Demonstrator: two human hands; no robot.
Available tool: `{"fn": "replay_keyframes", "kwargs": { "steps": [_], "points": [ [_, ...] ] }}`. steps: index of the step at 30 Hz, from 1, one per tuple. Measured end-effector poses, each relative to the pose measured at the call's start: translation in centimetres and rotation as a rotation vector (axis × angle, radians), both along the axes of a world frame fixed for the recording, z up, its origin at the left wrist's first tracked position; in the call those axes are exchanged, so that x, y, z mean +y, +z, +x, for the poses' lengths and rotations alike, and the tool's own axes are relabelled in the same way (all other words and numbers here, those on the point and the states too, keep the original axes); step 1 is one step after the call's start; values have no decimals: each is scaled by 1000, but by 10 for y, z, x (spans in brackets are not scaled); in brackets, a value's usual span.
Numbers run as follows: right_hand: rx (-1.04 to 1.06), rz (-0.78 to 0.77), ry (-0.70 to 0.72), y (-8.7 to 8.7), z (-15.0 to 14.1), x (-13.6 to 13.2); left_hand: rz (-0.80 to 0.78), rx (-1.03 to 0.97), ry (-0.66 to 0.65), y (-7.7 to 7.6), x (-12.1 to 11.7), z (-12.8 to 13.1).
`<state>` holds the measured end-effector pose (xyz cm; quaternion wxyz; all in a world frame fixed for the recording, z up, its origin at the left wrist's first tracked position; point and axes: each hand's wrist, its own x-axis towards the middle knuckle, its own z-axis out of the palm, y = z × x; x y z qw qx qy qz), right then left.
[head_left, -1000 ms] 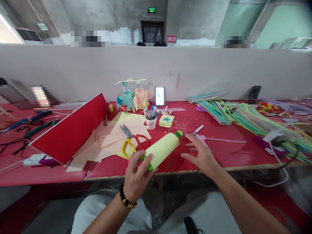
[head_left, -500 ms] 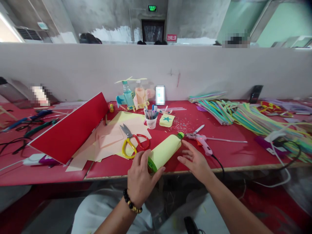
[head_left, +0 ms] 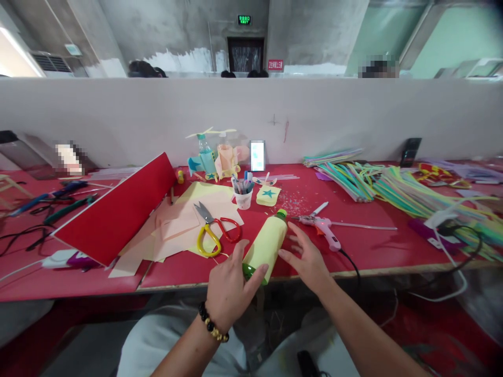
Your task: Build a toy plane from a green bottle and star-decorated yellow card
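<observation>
A plastic bottle wrapped in pale yellow paper (head_left: 266, 247) lies tilted over the red table (head_left: 365, 246), with its green cap (head_left: 281, 213) pointing away from me. My left hand (head_left: 231, 291) curls around the bottle's green lower end. My right hand (head_left: 304, 260) is open, its spread fingers right beside the bottle's wrapped side. A pink hot glue gun (head_left: 326, 229) lies just beyond those fingers. Yellow-and-red-handled scissors (head_left: 211, 230) rest on paper sheets (head_left: 176, 222) to the left of the bottle.
A red board (head_left: 112, 209) leans at the left, with tools and cables beyond it. Bottle craft models (head_left: 216, 157) and a pen cup (head_left: 242, 195) stand further back. Bundles of coloured paper strips (head_left: 416, 196) fill the right side. A low white wall (head_left: 251, 118) runs behind the table.
The bottle has swung from leaning right to nearly pointing straight away from me. My left hand has shifted toward its lower end, and my right hand has moved closer to its side.
</observation>
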<state>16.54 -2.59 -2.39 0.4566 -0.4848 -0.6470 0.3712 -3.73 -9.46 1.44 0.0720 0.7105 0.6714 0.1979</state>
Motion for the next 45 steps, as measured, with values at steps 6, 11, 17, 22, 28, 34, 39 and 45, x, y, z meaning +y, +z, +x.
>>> {"fn": "replay_keyframes", "kwargs": {
  "steps": [6,11,17,22,28,34,39,45],
  "points": [
    [-422,307,0,1,-6,-9,-8,4,-13,1,-1,2],
    [-660,430,-9,7,-7,-9,-1,17,-32,1,3,3],
    [-737,395,-74,20,-6,8,9,40,-27,3,5,2],
    [-540,262,-88,10,-6,-5,-2,26,-36,4,5,3],
    [-320,100,-18,-3,-10,-45,-34,10,-84,7,7,12],
    [-280,62,4,-1,-5,-43,-102,-94,-204,6,9,4],
    [-316,46,24,1,1,-41,95,-214,-391,-4,17,-14],
    [-447,236,-259,9,56,-10,195,-209,-681,-13,30,-16]
  ]
}}
